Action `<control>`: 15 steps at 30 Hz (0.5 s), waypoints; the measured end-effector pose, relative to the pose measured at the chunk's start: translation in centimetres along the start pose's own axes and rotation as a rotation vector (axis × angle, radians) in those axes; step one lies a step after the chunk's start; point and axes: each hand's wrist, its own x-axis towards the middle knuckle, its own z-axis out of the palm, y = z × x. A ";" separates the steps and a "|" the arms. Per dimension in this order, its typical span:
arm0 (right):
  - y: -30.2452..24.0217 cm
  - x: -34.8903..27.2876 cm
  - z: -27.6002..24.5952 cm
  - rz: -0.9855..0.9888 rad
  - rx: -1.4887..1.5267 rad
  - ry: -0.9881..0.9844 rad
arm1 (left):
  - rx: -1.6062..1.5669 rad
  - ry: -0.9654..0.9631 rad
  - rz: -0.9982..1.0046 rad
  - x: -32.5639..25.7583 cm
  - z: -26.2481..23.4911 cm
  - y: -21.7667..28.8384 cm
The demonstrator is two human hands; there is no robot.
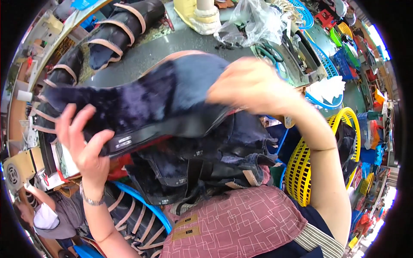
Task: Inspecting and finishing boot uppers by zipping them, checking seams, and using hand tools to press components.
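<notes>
A dark fur-lined boot upper is held up in front of me, its plush side toward me and a smooth black leather band along its lower edge. My left hand grips its left end, thumb in front and other fingers spread around the edge. At the right end, my right hand is curled against the piece, blurred by motion. Under it, a pile of similar dark uppers lies over my lap, above a pink patterned apron.
Rolled stacks of black uppers with tan edges lie on the dark worktable. Beyond are a clear plastic bag, scissors and a white-wrapped post. A yellow basket stands at right; a person sits at lower left.
</notes>
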 end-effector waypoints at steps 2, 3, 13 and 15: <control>-0.1 0.2 5.7 -0.167 0.004 0.008 | -0.147 0.045 0.092 1.7 0.2 0.6; -0.7 0.1 7.8 -0.198 -0.008 -0.018 | -0.367 -0.066 -0.036 1.8 1.3 1.7; 10.3 -5.2 3.0 1.112 -0.121 0.289 | -0.533 -0.436 -0.145 4.5 13.4 7.2; 13.0 -6.9 2.7 1.137 -0.274 0.176 | -0.519 -0.495 -0.135 6.0 14.0 7.1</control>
